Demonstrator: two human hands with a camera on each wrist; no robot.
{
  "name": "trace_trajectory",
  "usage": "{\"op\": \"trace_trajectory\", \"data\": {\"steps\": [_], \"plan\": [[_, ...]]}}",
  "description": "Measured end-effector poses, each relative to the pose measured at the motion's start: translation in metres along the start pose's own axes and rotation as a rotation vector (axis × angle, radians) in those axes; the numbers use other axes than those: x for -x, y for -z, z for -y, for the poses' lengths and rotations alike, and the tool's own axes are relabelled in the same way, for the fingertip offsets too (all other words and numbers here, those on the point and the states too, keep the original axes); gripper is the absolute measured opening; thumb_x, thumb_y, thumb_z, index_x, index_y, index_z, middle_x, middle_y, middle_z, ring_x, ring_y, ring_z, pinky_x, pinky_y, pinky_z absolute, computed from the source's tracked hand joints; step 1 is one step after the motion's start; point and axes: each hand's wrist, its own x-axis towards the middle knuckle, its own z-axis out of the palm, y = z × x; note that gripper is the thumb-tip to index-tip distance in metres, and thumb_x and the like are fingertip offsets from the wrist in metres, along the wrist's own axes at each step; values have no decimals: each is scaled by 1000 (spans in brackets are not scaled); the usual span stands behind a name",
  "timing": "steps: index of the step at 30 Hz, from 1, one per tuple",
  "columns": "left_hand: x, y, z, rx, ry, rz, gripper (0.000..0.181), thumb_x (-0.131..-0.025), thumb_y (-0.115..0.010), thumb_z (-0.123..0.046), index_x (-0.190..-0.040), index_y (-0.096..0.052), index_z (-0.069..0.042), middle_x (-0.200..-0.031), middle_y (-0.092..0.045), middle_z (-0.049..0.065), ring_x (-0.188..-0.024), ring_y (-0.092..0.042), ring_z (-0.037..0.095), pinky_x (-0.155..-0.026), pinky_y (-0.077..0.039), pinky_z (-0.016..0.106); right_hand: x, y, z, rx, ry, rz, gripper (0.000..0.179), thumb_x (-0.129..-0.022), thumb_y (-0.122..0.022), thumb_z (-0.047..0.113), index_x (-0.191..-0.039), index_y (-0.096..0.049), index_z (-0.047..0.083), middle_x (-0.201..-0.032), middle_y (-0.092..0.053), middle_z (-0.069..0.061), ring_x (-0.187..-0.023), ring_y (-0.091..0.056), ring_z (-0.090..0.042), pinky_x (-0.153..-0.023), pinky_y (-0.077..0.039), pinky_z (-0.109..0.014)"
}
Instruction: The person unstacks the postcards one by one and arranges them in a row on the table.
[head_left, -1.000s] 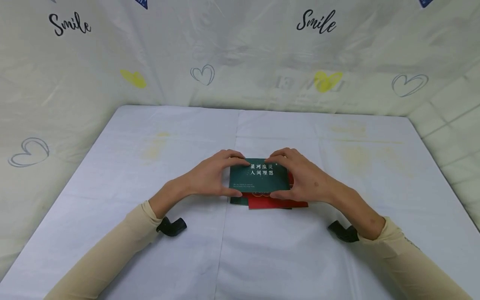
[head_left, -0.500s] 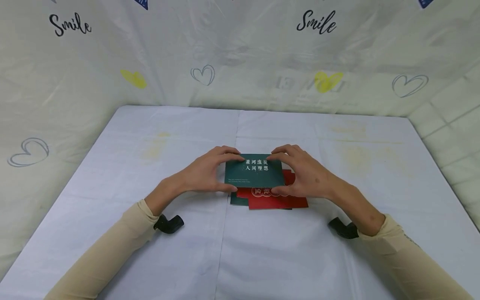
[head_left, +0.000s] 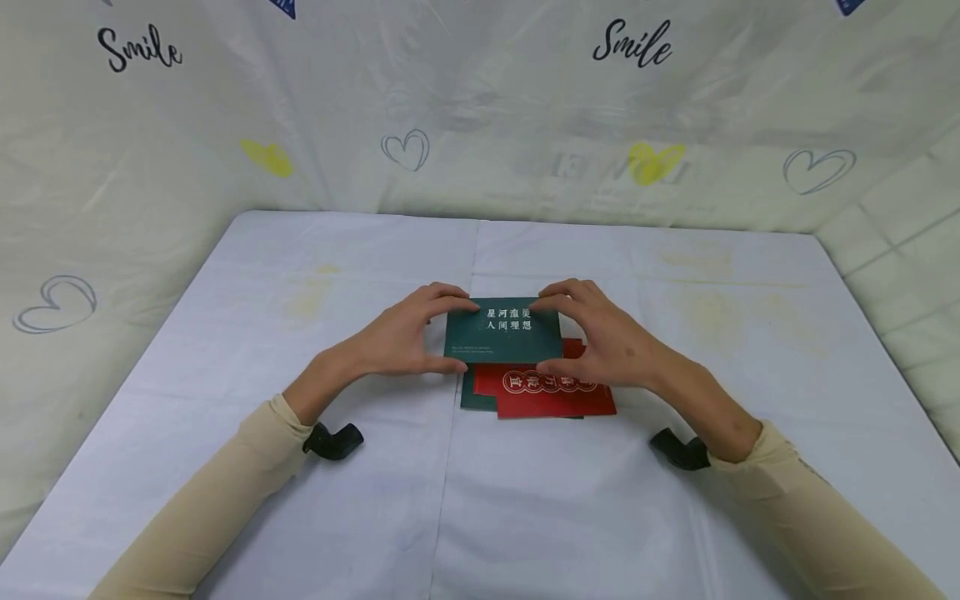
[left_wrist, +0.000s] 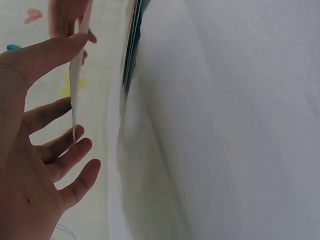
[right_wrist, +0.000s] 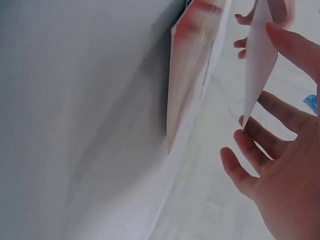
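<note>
A dark green card (head_left: 502,342) with white Chinese lettering is held flat between both hands, raised over a pile. My left hand (head_left: 401,333) grips its left end, thumb on the near edge and fingers at the far edge. The right hand (head_left: 603,337) grips the right end the same way. Both wrist views show the card's pale underside (left_wrist: 75,85) edge-on, with air between it and the pile. Beneath lie red envelopes (head_left: 555,404) with round printed characters, overlapping another green card (head_left: 476,398) on the table. Part of the pile is hidden by the raised card.
The pile rests mid-table on a white cloth (head_left: 360,517) with faint yellow stains. A pale backdrop curtain (head_left: 480,92) with hearts and "Smile" lettering rises behind the far edge. Black wrist mounts (head_left: 333,442) stick out under both sleeves.
Both hands have lifted the green card up and away from the pile, drifting slightly left. More of the red envelopes now shows below it. The pile stays put.
</note>
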Motion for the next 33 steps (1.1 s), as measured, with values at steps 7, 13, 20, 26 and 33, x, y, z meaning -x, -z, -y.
{"op": "trace_trajectory", "data": {"steps": [7,13,20,26,33], "plan": [[1,4,4,14,57,-13,80,-80,-89,-42,-150,-54,-23,-157,-43,2,-145,-42,23,-106,-54,46,-6,0,2,-18,-1,-32,73,-80,-90,33,-144,-57,18,-153,-47,-7,-146,-37,-29,-108,-54,-56],[3,7,7,25,79,-38,84,-80,-89,-44,-152,-52,-22,-157,-42,3,-144,-43,22,-103,-55,45,-9,-1,1,-28,8,-48,72,-81,-89,30,-144,-57,17,-153,-47,-8,-145,-37,-29,-108,-53,-56],[5,9,10,62,99,-88,83,-80,-90,-41,-151,-52,-22,-154,-45,3,-140,-45,20,-101,-55,45,-13,-2,3,-46,-14,-58,71,-81,-90,29,-143,-57,19,-155,-45,-7,-147,-35,-29,-107,-55,-55],[6,11,13,73,95,-118,80,-81,-90,-37,-150,-54,-18,-153,-47,4,-138,-49,23,-99,-56,45,-18,-3,4,-58,-9,-50,70,-83,-88,28,-144,-57,19,-157,-43,-9,-148,-34,-31,-108,-54,-57],[6,14,14,78,103,-133,78,-81,-90,-38,-148,-55,-18,-152,-49,3,-136,-51,27,-97,-56,46,-22,-2,4,-51,-2,-61,71,-82,-88,28,-144,-57,18,-157,-44,-10,-148,-35,-31,-109,-52,-58]]}}
